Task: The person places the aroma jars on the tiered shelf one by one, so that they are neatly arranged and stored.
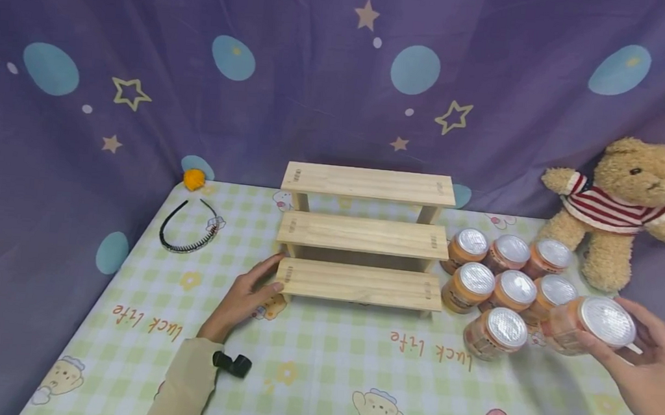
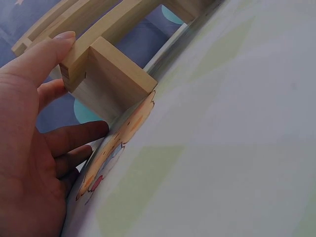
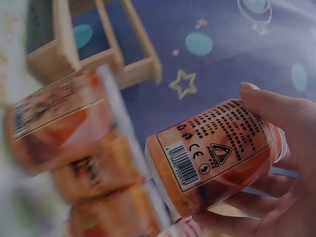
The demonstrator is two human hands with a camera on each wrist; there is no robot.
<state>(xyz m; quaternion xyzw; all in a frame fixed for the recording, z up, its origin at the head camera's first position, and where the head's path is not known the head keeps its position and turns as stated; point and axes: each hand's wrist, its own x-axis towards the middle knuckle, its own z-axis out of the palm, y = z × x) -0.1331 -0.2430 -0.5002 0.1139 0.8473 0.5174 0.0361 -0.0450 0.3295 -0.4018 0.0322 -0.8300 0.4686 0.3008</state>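
My left hand [image 1: 243,299] is at the left end of the lowest step of a three-step wooden rack [image 1: 358,281]. In the left wrist view its thumb and index finger pinch the corner of the board [image 2: 79,64], while the other fingers extend below, beside the rack's leg. My right hand [image 1: 656,370] grips an orange jar [image 1: 607,322] with a silver lid, raised and tilted at the right. Its label, with barcode and black print, faces the right wrist view. Close to its left, several similar jars [image 1: 506,328] stand grouped on the table.
A teddy bear [image 1: 610,213] in a striped shirt sits behind the jars at the right. At the left lie a black headband [image 1: 185,248] and a small orange pompom [image 1: 194,179]. Purple patterned cloth [image 1: 317,102] hangs behind the checked tablecloth [image 1: 306,388].
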